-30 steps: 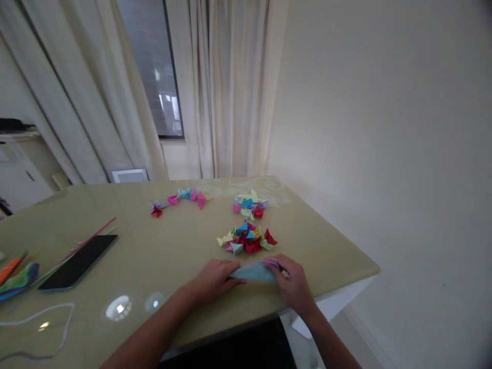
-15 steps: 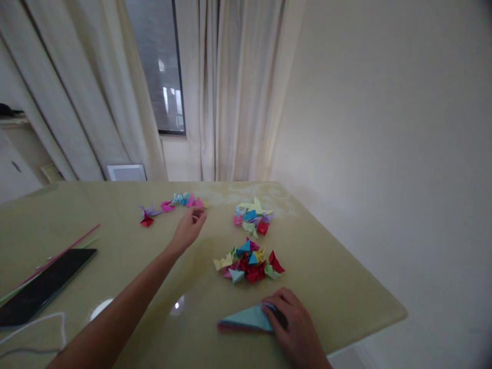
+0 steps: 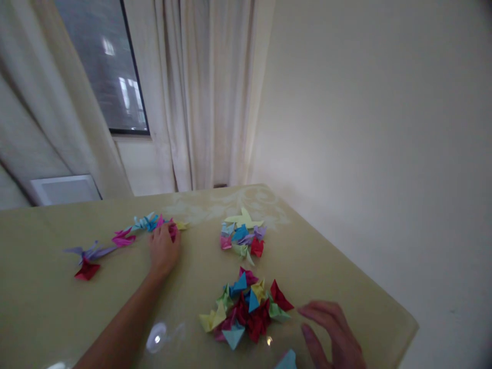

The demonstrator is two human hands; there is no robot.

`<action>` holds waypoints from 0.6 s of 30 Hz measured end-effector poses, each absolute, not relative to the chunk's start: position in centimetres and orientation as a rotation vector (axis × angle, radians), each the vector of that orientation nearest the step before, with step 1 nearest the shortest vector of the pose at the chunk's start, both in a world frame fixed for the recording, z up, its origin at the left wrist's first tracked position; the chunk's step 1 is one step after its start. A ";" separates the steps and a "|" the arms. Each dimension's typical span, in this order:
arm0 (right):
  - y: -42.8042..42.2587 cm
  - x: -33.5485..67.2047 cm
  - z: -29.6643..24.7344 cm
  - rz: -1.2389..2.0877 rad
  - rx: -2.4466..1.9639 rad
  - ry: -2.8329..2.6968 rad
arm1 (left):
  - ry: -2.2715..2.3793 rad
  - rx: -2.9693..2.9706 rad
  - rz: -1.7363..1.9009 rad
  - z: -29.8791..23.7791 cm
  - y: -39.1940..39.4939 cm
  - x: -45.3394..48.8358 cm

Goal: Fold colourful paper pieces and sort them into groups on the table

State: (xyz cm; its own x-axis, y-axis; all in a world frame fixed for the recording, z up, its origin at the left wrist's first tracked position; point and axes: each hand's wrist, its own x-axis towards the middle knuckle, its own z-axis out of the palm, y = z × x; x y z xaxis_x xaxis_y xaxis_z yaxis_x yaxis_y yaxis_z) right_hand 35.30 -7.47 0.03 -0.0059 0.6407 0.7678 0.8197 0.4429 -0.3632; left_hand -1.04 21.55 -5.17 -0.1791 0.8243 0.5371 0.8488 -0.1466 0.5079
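My left hand (image 3: 164,249) reaches to the far row of folded paper. Its fingers curl over a pink origami piece (image 3: 173,233), which they partly hide. A light blue origami piece (image 3: 145,222) and a yellow one (image 3: 182,225) lie on either side of it. Near the front right, my right hand (image 3: 333,333) is open, its fingers apart and nothing in them. Just left of it, the tip of a light blue folded paper (image 3: 287,360) shows at the bottom edge. Beyond that is a heap of small colourful origami pieces (image 3: 249,313).
A second cluster of origami pieces (image 3: 242,233) lies farther back on the table (image 3: 330,271). A purple piece (image 3: 90,252) and a red piece (image 3: 87,269) lie at the left. Curtains (image 3: 211,102) hang behind, and a wall (image 3: 365,128) borders the right side.
My left hand has come down onto the pink origami piece. The right hand has let go of the light blue folded paper, and its fingers have spread. The view has turned right.
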 end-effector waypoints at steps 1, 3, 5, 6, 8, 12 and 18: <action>-5.9 35.0 1.9 -0.237 -1.235 -1.707 | -2.020 -1.974 -1.319 -5.0 21.5 -1.0; -1.9 33.9 5.7 -0.249 -1.155 -1.754 | -1.971 -1.960 -1.554 -4.2 21.3 -0.7; 2.6 32.3 8.9 -0.225 -1.043 -1.853 | -1.894 -2.012 -1.879 -2.9 21.0 -0.3; 4.8 31.4 10.2 -0.176 -1.012 -1.936 | -1.863 -2.058 -2.036 -2.0 20.8 -0.1; 8.6 29.5 11.6 -0.076 -1.040 -2.100 | -1.818 -2.167 -2.316 0.3 20.3 0.3; 12.4 26.8 11.3 0.112 -1.121 -2.234 | -1.678 -2.451 -2.815 5.2 18.1 1.3; 12.7 26.9 11.0 0.218 -0.966 -2.149 | -1.486 -2.931 -3.001 8.1 14.4 5.0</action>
State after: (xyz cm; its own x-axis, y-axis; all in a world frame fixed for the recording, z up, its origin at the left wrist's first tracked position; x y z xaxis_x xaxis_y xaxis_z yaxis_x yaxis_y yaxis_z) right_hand 26.93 12.66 11.00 -0.4287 0.6999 0.5713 0.5712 0.6999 -0.4288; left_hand 4.99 14.35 8.12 0.2869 0.9282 0.2368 -0.3743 -0.1190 0.9197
